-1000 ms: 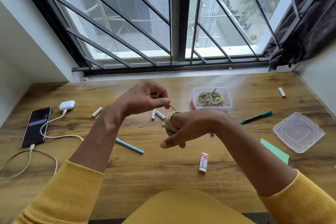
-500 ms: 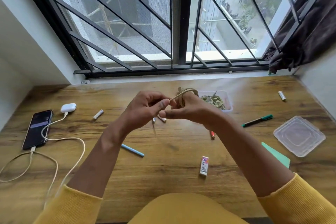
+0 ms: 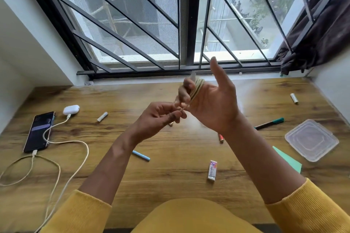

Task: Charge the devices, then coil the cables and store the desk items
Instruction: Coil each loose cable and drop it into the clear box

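Above the table (image 3: 170,176), the right hand (image 3: 212,104) curls its fingers round a coiled cable (image 3: 198,89), thumb raised, while the left hand (image 3: 159,119) pinches the cable's loose end.

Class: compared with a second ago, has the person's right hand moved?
Yes. The right hand, wrapped in the cable, rose from over the desk towards the window sill.

phone (image 3: 38,131) left on desk (image 3: 170,176), lid (image 3: 311,139) right, eraser (image 3: 212,170) between
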Tool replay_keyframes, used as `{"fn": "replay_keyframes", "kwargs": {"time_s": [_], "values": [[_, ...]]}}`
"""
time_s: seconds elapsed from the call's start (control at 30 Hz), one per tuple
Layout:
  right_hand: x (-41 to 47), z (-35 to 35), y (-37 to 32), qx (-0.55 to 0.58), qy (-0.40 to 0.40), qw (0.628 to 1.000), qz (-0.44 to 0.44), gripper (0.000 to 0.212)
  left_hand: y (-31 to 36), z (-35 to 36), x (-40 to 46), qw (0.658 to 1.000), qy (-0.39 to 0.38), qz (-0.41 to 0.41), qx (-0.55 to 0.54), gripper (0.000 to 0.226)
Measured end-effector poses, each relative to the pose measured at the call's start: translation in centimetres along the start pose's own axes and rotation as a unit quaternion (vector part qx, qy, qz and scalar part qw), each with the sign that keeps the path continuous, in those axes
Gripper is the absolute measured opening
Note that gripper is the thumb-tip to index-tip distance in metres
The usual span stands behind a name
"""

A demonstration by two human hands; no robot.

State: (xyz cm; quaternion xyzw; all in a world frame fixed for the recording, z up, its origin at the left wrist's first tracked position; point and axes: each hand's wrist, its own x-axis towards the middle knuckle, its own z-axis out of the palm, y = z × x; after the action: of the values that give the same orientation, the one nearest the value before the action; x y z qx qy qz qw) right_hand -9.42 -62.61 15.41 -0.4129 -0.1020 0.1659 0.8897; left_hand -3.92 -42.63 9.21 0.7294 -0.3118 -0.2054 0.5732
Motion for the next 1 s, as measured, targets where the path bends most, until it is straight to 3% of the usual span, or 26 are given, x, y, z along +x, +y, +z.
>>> {"fn": "replay_keyframes", "kwargs": {"time_s": [0.13,0.23,0.33,0.43,0.53,0.6,0.67,0.77,0.87,1.0], "values": [[-0.2,0.3,0.2,-0.137,0.008,0.99,0.025,0.061,0.3,-1.6,0.6,0.986,-0.006,0.052,0.16,0.013],[-0.3,0.6,0.6,-0.207,-0.008,0.977,0.049,0.055,0.8,-2.3,0.9,0.949,0.033,0.11,0.294,0.009],[-0.3,0.7,1.0,-0.261,-0.053,0.96,0.084,0.048,1.7,-2.0,0.9,0.912,0.084,0.121,0.383,0.023],[-0.4,0.2,1.6,-0.333,-0.08,0.932,0.118,0.036,2.3,-1.7,0.7,0.919,0.078,0.127,0.365,0.01],[-0.6,-0.1,1.7,-0.379,-0.086,0.911,0.135,0.035,2.5,-1.3,0.4,0.95,0.072,0.104,0.286,0.024],[-0.6,-0.1,1.6,-0.373,-0.098,0.914,0.121,0.016,2.6,-0.9,0.1,0.973,0.073,0.087,0.203,0.032],[-0.8,-0.4,1.8,-0.359,-0.097,0.921,0.116,0.032,2.6,-0.5,-0.1,0.987,0.084,0.073,0.114,0.034],[-0.9,-0.7,1.9,-0.304,-0.086,0.942,0.112,0.029,3.0,-0.4,-0.7,0.996,0.066,0.059,-0.004,0.027],[-1.1,-0.8,1.8,-0.242,-0.091,0.958,0.125,0.039,3.4,-0.2,-1.1,0.993,0.053,0.047,-0.099,0.031],[-1.0,-0.3,1.5,-0.193,-0.107,0.965,0.141,0.063,3.6,0.1,-1.1,0.99,0.06,0.054,-0.116,0.034]]}}
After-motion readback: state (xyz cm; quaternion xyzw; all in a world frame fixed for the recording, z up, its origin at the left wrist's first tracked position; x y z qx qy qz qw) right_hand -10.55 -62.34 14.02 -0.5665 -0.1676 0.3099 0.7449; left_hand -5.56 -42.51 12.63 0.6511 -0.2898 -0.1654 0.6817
